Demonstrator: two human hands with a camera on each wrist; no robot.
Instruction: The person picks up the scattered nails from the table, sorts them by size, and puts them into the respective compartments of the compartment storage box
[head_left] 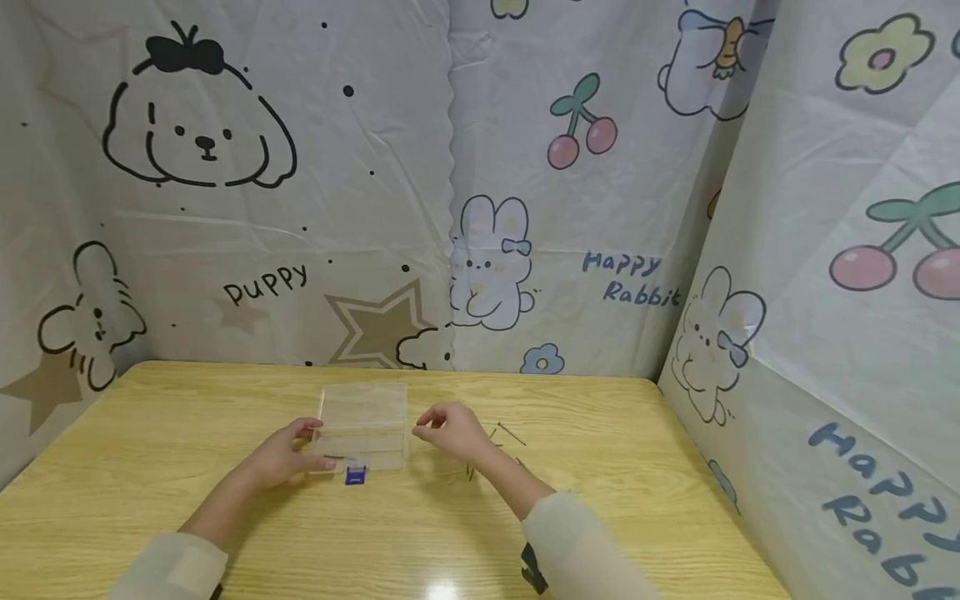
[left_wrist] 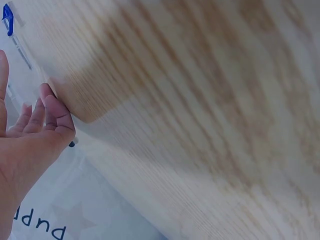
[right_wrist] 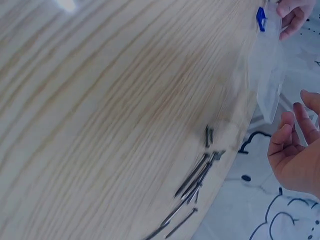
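Observation:
A clear plastic box [head_left: 367, 437] lies on the table with its lid [head_left: 363, 406] raised toward the back. Its blue latch [head_left: 356, 474] hangs at the front edge. My left hand [head_left: 283, 452] holds the box's left side, thumb near the front and fingers farther back. A thin dark nail [left_wrist: 22, 56] shows inside the box, close to the left thumb. My right hand [head_left: 453, 429] hovers just off the box's right side, its fingers loosely bent and thumb apart, with nothing seen between them. Several loose nails [right_wrist: 192, 177] lie on the table beside the right hand.
The wooden table [head_left: 360, 542] ends at a printed cloth backdrop [head_left: 375, 208] behind, with more cloth along both sides. One nail [head_left: 512, 433] lies a little apart, to the right of the right wrist. A black object [head_left: 532, 568] shows by the right sleeve.

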